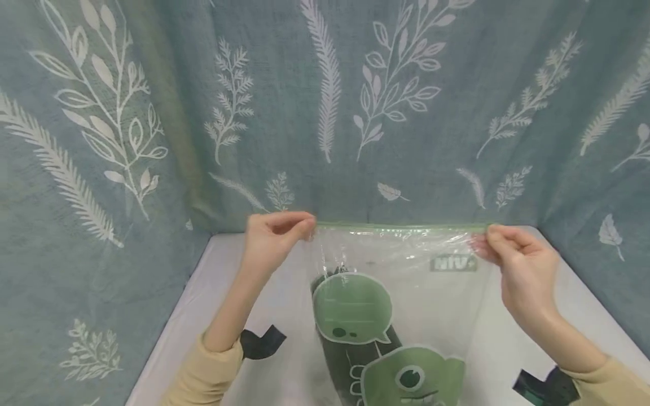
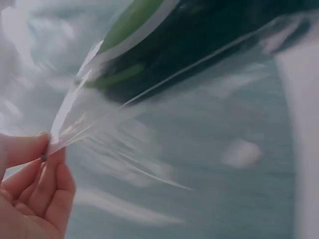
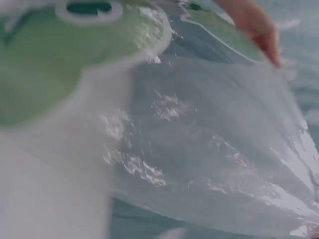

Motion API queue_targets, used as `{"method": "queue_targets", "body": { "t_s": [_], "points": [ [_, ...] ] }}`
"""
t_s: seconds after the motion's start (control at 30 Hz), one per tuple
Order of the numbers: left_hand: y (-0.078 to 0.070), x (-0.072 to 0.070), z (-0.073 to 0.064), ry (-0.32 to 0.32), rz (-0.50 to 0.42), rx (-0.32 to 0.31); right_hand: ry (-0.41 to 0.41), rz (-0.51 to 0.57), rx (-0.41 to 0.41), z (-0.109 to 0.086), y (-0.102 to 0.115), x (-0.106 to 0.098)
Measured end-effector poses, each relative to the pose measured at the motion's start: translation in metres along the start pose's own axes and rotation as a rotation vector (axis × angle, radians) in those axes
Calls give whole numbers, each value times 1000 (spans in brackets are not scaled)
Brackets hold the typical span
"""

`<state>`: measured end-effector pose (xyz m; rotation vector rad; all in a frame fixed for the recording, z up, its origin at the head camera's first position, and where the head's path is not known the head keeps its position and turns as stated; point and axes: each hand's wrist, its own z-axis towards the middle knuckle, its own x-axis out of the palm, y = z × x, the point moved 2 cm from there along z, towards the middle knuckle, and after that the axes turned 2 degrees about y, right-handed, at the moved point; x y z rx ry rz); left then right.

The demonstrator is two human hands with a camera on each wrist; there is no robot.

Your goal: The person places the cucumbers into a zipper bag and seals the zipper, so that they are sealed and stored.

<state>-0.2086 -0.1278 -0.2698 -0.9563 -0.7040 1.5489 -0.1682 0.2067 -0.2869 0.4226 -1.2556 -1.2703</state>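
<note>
A large clear plastic zip bag [image 1: 406, 310], printed with green cartoon monsters and a speech bubble, hangs upright between my hands. Its green zip strip [image 1: 401, 226] is stretched nearly level along the top. My left hand [image 1: 274, 237] pinches the top left corner between thumb and fingers. At the opposite corner, my right hand [image 1: 528, 268] grips the edge, some of its fingers showing through the plastic. In the left wrist view, thumb and fingertips [image 2: 42, 144] press the bag's edge [image 2: 62, 119]. The right wrist view is mostly filled by shiny, wrinkled plastic [image 3: 209, 139].
Below the bag is a white table [image 1: 223, 293]. A blue-green curtain [image 1: 284, 101] with white leaf patterns surrounds it at the back and sides. Dark pieces [image 1: 263, 342] stick out beside both wrists, next to the beige sleeves [image 1: 208, 372].
</note>
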Motion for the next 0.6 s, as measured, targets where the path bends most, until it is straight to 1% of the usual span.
{"method": "queue_targets", "body": {
  "t_s": [0.03,0.07,0.1,0.13,0.17,0.2,0.27,0.3,0.33,0.37,0.4,0.43,0.47,0.5,0.53,0.6],
  "points": [
    [19,5,6,16,36,-88,-17,-66,73,4,-14,-3],
    [39,10,11,27,87,-150,-20,-161,114,9,-30,-7],
    [60,16,15,37,137,-187,11,-255,134,15,-47,-10],
    [81,23,18,45,201,-207,36,-351,140,22,-64,-13],
    [101,29,20,61,265,-213,55,-455,133,29,-82,-15],
    [119,35,21,87,343,-210,79,-586,121,36,-99,-16],
    [150,45,21,165,487,-203,164,-825,114,50,-127,-19],
    [163,48,19,213,537,-203,208,-927,144,56,-139,-21],
    [173,50,17,256,589,-202,239,-1024,177,60,-148,-25],
    [180,51,15,292,638,-209,269,-1115,215,62,-155,-30],
    [185,50,12,312,686,-212,299,-1198,252,63,-160,-36],
    [187,48,10,313,732,-206,328,-1248,284,63,-164,-43],
    [189,44,8,298,782,-193,354,-1304,296,63,-166,-51],
    [190,38,8,276,827,-182,377,-1361,289,63,-168,-59],
    [192,31,8,253,875,-182,396,-1421,257,62,-169,-67],
    [199,14,12,225,956,-197,443,-1568,141,64,-170,-84]
  ]
}}
